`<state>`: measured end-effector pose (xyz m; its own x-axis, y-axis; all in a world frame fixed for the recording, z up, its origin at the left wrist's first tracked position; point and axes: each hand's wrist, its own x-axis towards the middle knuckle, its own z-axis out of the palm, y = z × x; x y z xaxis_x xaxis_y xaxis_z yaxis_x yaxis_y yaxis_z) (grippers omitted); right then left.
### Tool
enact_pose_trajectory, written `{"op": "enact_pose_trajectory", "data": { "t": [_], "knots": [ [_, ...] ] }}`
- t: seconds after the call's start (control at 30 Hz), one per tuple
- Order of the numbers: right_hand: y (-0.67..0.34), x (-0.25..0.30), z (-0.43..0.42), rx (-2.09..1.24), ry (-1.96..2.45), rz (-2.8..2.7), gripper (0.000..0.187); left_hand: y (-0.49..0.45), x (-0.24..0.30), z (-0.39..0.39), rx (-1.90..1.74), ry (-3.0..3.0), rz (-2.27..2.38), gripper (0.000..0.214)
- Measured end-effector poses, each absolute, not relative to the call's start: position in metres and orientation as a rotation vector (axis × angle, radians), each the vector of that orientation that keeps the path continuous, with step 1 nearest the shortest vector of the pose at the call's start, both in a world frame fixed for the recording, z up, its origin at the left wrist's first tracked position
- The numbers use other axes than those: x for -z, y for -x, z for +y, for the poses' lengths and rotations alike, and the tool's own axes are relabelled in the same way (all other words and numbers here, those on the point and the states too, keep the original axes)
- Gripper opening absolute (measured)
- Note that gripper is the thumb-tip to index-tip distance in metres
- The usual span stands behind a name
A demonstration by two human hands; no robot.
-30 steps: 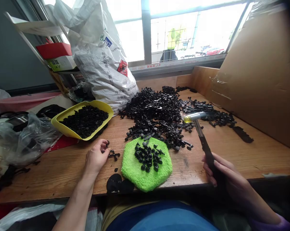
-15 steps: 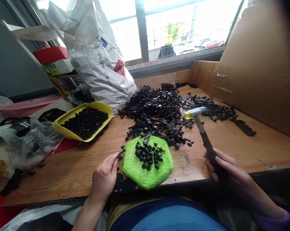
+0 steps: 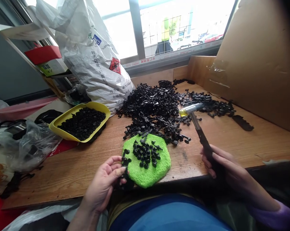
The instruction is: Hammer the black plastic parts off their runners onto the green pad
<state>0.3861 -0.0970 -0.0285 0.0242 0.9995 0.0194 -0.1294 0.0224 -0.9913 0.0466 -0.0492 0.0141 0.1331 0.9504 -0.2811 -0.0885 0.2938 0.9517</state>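
Note:
My left hand [image 3: 105, 178] pinches a black plastic piece with round heads [image 3: 125, 161] at the left edge of a bright green fuzzy pad [image 3: 146, 179]. On the pad sits a cluster of small black plastic clips [image 3: 146, 154]. My right hand [image 3: 221, 163] is wrapped round the dark handle of a hammer [image 3: 202, 138]. Its metal head, with a yellow translucent face, points left above the table, to the right of the pad. Behind the pad rises a large heap of black plastic parts [image 3: 154, 102].
A yellow tub [image 3: 54, 128] of black parts stands at the left of the wooden table [image 3: 70, 170]. Behind it leans a tall white sack [image 3: 87, 64]. Clear plastic bags [image 3: 39, 138] lie at far left. A cardboard sheet [image 3: 255, 64] walls the right side.
My left hand has turned palm upward, and the black piece it holds now shows over the pad's left edge. The hammer stays in my right hand. The view has shifted slightly.

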Motion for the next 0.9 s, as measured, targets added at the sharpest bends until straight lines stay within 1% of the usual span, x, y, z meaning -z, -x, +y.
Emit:
{"op": "enact_pose_trajectory", "data": {
  "t": [0.2, 0.3, 0.4, 0.47, 0.67, 0.9],
  "knots": [
    [-0.387, 0.026, -0.098, -1.252, 1.094, -1.152, 0.022, -0.071, 0.002, -0.053, -0.981, -0.868, 1.114, 0.037],
    [-0.389, 0.029, -0.098, -1.260, 1.080, -1.159, 0.022, -0.071, 0.001, -0.055, -1.023, -0.894, 1.094, 0.035],
    [-0.391, 0.032, -0.098, -1.251, 1.067, -1.160, 0.023, -0.072, -0.002, -0.061, -1.053, -0.878, 1.109, 0.040],
    [-0.391, 0.032, -0.098, -1.263, 1.060, -1.171, 0.023, -0.073, -0.004, -0.064, -1.044, -0.848, 1.131, 0.043],
    [-0.387, 0.027, -0.098, -1.231, 1.067, -1.134, 0.023, -0.082, -0.001, -0.067, -0.956, -0.812, 1.122, 0.038],
    [-0.393, 0.029, -0.099, -1.261, 1.068, -1.211, 0.023, -0.085, 0.004, -0.066, -0.976, -0.804, 1.139, 0.038]
  ]
}}
